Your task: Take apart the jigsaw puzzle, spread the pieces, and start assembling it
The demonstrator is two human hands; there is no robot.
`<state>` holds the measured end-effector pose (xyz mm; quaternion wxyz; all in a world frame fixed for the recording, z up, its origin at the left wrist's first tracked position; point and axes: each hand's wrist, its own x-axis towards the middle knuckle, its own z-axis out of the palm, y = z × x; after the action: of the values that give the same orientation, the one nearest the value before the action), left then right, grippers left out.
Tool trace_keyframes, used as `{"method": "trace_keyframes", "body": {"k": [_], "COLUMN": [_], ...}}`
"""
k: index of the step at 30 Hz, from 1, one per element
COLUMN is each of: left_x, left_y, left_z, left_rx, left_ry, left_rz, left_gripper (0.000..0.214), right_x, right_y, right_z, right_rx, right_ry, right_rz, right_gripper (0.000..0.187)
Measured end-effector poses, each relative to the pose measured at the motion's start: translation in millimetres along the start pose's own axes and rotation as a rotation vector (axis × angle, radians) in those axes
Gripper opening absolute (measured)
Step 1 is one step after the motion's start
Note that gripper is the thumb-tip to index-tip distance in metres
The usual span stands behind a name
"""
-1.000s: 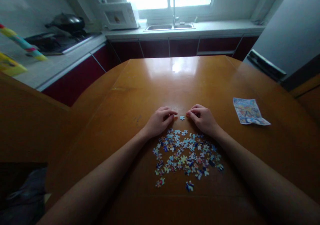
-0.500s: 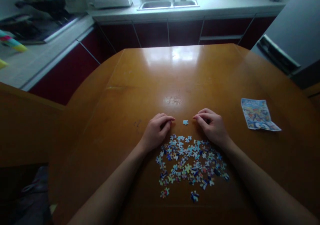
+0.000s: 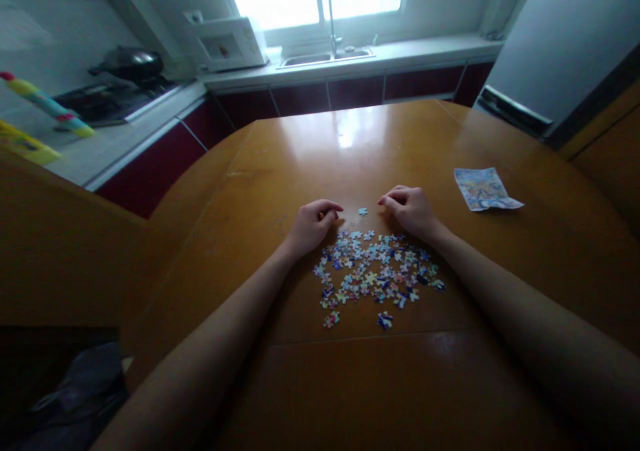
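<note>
A single pale blue jigsaw piece (image 3: 363,211) lies on the wooden table between my two hands. To its left rests my left hand (image 3: 313,224), loosely bent, with the index finger stretched toward the piece and the thumb a little apart below. On the other side is my right hand (image 3: 407,209), its fingers loosely curled and the thumb near the index finger; I see nothing held in it. Neither hand touches the single piece. Just nearer to me spreads a heap of mixed jigsaw pieces (image 3: 371,279), with both hands at its far corners.
A creased picture sheet (image 3: 483,189) lies to the right on the table (image 3: 300,164). Two pieces, one multicoloured (image 3: 331,319) and one blue-white (image 3: 385,320), lie nearer me. Beyond are a counter with a sink (image 3: 325,57), a microwave (image 3: 230,43), a wok (image 3: 131,64) and a fridge (image 3: 545,51).
My view has tilted up, so the window and tap now show and the table sits differently in the picture. Hands and pieces keep about the same places on the table.
</note>
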<state>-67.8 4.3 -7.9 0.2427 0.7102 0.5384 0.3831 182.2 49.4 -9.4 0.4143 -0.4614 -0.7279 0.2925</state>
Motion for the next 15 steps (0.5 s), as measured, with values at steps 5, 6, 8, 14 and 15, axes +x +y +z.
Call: {"method": "trace_keyframes", "body": {"k": [5,6,8,14,15], "left_x": [-0.7,-1.2,-2.3,-4.6,-4.8], "left_y": [0.6,1.3,2.5,4.5,5.2], "left_z": [-2.1,-2.7,-3.5,-2.9,-3.0], "left_rx": [0.010,0.009,0.003,-0.023,-0.026], "left_ry": [0.009,0.006,0.003,0.008,-0.004], "left_rz": [-0.010,-0.014,-0.022,-0.056,-0.048], "left_gripper": [0.021,0.021,0.022,0.021,0.021], "right_x": [-0.2,-0.8,-2.4,-7.1,-7.6], "right_y": [-0.4,-0.6,-1.0,-4.4,-5.1], "right_z": [2.6,2.6,1.9,-1.2,-1.2], "right_rx": [-0.002,-0.004,-0.003,0.038,0.038], "right_ry": [0.007,0.008,0.009,0.005,-0.006], "right_rz": [-0.004,-0.006,-0.006,0.022,0.023], "right_gripper": [0.021,0.021,0.021,0.023,0.023]}}
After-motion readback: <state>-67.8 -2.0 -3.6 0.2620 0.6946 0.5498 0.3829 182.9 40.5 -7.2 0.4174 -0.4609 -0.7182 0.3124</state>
